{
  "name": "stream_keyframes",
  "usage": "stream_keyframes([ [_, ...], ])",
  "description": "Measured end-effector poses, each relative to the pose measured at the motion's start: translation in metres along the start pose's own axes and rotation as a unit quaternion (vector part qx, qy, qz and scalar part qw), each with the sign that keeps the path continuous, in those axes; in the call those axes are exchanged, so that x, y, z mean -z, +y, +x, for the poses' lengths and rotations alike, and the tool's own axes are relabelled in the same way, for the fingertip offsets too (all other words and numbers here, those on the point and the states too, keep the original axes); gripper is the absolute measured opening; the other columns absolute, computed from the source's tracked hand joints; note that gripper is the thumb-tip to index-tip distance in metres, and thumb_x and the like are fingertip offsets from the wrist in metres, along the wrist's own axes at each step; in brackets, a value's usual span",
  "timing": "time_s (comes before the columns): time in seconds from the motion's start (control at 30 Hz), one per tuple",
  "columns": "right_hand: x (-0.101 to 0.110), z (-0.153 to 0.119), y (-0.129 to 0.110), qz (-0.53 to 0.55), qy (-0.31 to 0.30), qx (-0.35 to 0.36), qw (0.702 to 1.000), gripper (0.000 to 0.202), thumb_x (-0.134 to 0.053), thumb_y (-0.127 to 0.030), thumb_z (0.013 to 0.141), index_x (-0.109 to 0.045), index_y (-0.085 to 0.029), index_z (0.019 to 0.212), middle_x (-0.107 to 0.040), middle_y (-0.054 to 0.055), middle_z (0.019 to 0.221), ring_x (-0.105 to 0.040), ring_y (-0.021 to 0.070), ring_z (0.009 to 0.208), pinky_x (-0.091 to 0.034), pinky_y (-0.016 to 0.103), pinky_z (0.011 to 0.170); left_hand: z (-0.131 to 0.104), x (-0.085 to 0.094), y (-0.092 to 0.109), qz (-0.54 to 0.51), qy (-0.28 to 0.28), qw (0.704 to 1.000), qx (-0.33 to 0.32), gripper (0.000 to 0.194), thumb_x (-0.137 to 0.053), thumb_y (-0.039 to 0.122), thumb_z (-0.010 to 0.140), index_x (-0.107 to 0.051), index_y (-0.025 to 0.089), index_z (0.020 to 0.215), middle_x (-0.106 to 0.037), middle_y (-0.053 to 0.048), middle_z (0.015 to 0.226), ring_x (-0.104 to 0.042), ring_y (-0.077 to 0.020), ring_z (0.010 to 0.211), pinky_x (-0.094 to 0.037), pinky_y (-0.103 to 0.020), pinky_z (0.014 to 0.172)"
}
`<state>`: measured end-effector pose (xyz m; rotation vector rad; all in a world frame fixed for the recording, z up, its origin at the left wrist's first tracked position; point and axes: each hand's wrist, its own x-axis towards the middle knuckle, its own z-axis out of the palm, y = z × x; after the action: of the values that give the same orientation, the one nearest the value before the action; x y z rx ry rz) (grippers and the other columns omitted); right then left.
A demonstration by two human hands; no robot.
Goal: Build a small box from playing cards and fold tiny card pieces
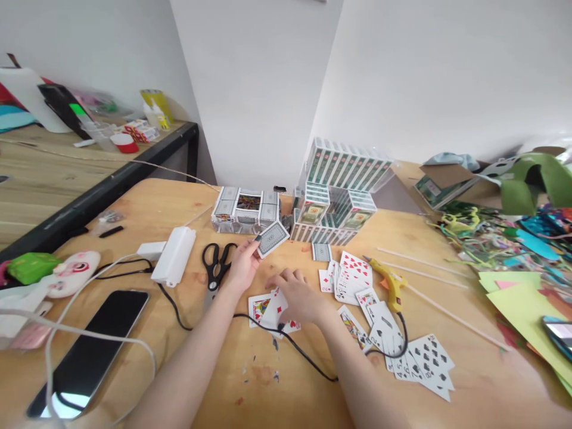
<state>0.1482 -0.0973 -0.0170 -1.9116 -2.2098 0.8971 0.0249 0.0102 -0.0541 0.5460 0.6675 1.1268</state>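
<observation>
My left hand point(245, 265) pinches a playing card point(273, 239), its grey patterned back facing me. My right hand point(298, 298) hovers over or rests on a few face-up cards point(258, 307), fingers apart; an ace of diamonds point(273, 311) shows partly under it. Whether its fingertips touch that card is hard to see. Just beyond stands a box-like build covered in cards point(246, 210), with an opening in its top. Black-handled scissors point(217, 268) lie left of my left hand. A yellow glue gun point(393, 283) is to the right, among fanned-out face-up cards point(355, 274).
Stacked card boxes point(342, 208) stand at the back. A black cable point(308, 354) crosses the table in front of my right hand. On the left are a white power adapter point(174, 256) and a phone point(92, 351); coloured scraps point(504, 244) and yellow paper point(522, 304) fill the right.
</observation>
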Motion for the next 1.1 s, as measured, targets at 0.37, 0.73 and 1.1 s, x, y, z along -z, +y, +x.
stream_keyframes([
  [0.37, 0.013, 0.014, 0.042, 0.190, 0.230, -0.181, 0.937, 0.011, -0.061, -0.021, 0.070, -0.059, -0.019, 0.080, -0.060, 0.000, 0.065, -0.054, 0.0146, 0.059, -0.034, 0.023, 0.052, -0.001, 0.000, -0.004, 0.034, 0.007, 0.999, -0.032, 0.020, -0.071, 0.024, 0.061, -0.054, 0.015, 0.067, -0.060, 0.003, 0.063, -0.055, -0.0087, 0.059, -0.040, -0.021, 0.059],
  [0.73, 0.026, 0.005, 0.055, 0.441, 0.322, -0.101, 0.831, 0.035, -0.062, -0.051, 0.069, -0.062, -0.016, 0.064, -0.049, -0.004, 0.043, -0.039, 0.0087, 0.039, -0.025, 0.022, 0.039, -0.002, -0.003, -0.004, 0.101, 0.036, 0.994, -0.034, 0.020, -0.071, 0.029, 0.060, -0.057, 0.014, 0.065, -0.052, 0.005, 0.056, -0.042, -0.0044, 0.048, -0.030, -0.017, 0.046],
  [1.1, 0.004, 0.023, 0.035, 0.592, 0.243, -0.028, 0.768, 0.035, -0.068, -0.047, 0.065, -0.065, -0.017, 0.082, -0.058, -0.003, 0.056, -0.040, 0.0063, 0.036, -0.031, 0.021, 0.035, -0.009, -0.002, -0.008, 0.264, -0.034, 0.963, -0.038, 0.019, -0.066, 0.032, 0.066, -0.059, 0.015, 0.071, -0.055, 0.002, 0.059, -0.046, -0.0085, 0.051, -0.035, -0.020, 0.048],
])
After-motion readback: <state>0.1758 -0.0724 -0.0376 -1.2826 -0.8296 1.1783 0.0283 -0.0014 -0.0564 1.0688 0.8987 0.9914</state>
